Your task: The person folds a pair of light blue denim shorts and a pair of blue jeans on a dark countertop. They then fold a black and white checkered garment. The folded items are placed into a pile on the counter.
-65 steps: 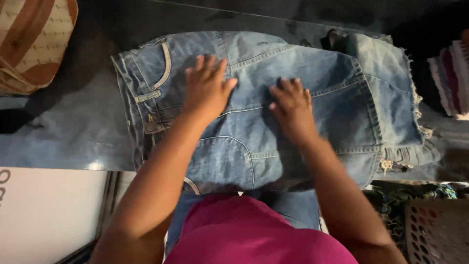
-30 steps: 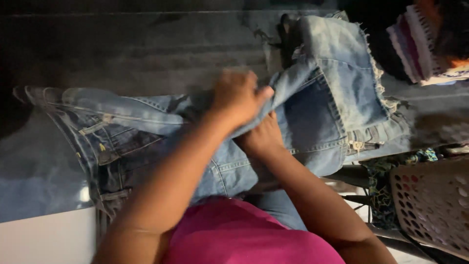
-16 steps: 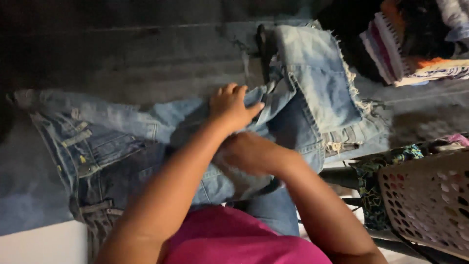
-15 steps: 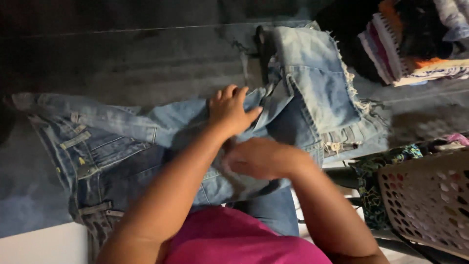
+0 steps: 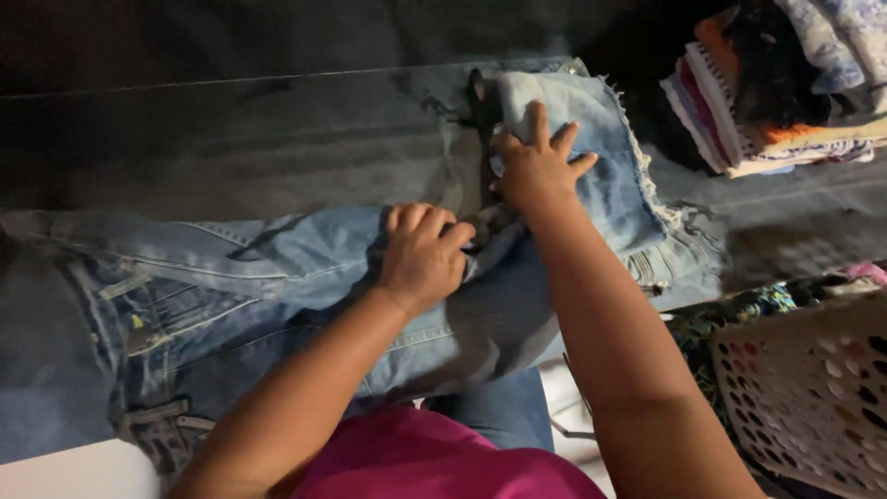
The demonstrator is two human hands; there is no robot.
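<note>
Worktop: a dark, flat, faintly glossy surface that runs across the whole upper view; a pale ledge shows at the lower left corner.
Jeans: light blue denim, spread across the worktop from the left edge to the right of centre, waistband and belt loops at the lower left, frayed hem at the right, where the leg lies doubled over itself.
Room: dim, with the far side in shadow; a stack of folded clothes sits at the upper right, well apart from the jeans, and a pale perforated laundry basket stands at the lower right.
Left hand: closed into a fist on a bunch of denim at the middle of the jeans.
Right hand: open, fingers spread, pressing flat on the doubled leg near the hem.
Risk, large: the smooth worktop could probably let the whole garment slide under a pull, so the layers go askew.
Risk, small: the bunched cloth under the fist may set a crease; the frayed hem could catch on fingers.
</note>
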